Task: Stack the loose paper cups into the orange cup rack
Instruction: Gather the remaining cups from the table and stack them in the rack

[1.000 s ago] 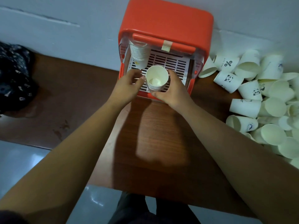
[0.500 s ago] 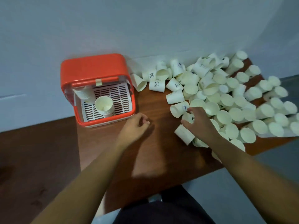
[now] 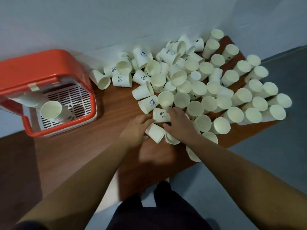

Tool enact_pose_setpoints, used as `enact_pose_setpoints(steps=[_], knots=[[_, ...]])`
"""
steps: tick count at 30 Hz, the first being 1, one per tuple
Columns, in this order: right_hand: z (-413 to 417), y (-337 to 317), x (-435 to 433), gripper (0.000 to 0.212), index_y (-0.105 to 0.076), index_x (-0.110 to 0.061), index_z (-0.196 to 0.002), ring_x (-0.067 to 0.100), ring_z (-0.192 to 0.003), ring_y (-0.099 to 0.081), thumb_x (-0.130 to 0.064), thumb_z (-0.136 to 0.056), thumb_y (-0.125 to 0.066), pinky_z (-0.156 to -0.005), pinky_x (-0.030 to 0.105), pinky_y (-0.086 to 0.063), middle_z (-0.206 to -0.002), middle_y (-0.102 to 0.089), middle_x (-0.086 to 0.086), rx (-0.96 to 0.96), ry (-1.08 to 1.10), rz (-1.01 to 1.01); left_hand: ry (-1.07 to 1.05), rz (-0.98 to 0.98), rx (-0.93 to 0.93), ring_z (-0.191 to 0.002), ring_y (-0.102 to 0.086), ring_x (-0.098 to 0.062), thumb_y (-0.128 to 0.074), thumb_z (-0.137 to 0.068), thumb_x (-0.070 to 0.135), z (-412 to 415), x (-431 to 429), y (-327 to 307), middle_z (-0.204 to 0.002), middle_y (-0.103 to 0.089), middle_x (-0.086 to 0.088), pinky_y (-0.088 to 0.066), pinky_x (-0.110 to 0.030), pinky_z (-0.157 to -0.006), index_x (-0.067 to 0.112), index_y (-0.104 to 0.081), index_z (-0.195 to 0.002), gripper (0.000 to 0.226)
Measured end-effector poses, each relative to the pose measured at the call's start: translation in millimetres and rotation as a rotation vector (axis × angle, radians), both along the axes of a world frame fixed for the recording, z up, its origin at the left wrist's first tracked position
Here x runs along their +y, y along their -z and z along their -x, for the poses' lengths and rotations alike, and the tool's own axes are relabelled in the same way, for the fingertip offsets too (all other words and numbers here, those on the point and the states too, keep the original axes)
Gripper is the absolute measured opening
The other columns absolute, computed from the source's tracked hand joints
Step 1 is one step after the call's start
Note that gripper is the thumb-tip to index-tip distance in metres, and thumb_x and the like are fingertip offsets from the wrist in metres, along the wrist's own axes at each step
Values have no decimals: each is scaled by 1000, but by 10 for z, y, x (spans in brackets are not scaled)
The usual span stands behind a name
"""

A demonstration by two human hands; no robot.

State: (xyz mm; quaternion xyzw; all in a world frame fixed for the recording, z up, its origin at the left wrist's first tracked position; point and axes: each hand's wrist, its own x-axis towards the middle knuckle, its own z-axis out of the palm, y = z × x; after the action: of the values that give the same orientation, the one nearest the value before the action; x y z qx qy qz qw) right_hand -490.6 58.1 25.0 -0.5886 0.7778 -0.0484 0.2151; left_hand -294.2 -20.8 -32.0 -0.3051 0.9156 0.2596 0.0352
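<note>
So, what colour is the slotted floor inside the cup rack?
White slotted floor, framed by the orange cup rack; head view shows it.

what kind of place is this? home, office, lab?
Hard to say: probably a plain office or workroom corner. Wooden table against a bare white wall, grey floor, a heap of paper cups beside an orange cup rack.

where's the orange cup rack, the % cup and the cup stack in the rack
orange cup rack (image 3: 41,67), head view, its orange lid
% cup (image 3: 111,72), head view, its printed side
cup stack (image 3: 51,109), head view, top cup's mouth
</note>
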Motion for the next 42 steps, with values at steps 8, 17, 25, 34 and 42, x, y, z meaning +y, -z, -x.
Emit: enact_pose_setpoints(steps=[8, 17, 25, 34, 42], knots=[[101, 281, -356, 30, -54, -5, -108, 33, -96, -57, -18, -83, -65, -76, 39, -46, -105, -58, 15, 48, -273, 14, 46, 251, -155, -110, -67, -27, -84, -67, 25, 34, 285, 130, -122, -68, -7, -54, -38, -86, 11, -68, -115, 52], [114, 496, -576, 48, -49, -9, -122, 28, -110, -55, -25, -83, -70, -92, 36, -45, -119, -57, 11, 223, -544, -68, -167, 160, -308, -132, -42, -30, -64, -90, 40, -127, 482, 151, -147, -39, -10, -34, -42, -108, 26, -37, -151, 67], [-141, 240, -674, 58, -46, -12, -131, 28, -113, -54, -38, -84, -68, -88, 39, -47, -124, -55, 9, 63, -580, -14, -892, -153, 42, -114, -55, -29, -82, -76, 22, -965, 647, -68, -130, -53, -10, -44, -33, -86, 8, -46, -137, 72], [-846, -232, -906, 73, -41, -15, -142, 20, -128, -48, -38, -81, -74, -105, 36, -42, -140, -50, 3, -302, -451, 49, -1380, -281, 616, -109, -60, -21, -81, -81, 17, -1684, 494, -646, -118, -58, 1, -53, -32, -85, 22, -37, -134, 69], [-1377, -473, -1162, 65, -45, -20, -136, 16, -119, -54, -34, -81, -76, -96, 30, -44, -131, -56, -1, -422, -317, 71, -1390, -54, 757, -119, -57, -17, -84, -74, 16, -2355, -270, -1075, -132, -54, 0, -50, -30, -98, 26, -36, -136, 78]])
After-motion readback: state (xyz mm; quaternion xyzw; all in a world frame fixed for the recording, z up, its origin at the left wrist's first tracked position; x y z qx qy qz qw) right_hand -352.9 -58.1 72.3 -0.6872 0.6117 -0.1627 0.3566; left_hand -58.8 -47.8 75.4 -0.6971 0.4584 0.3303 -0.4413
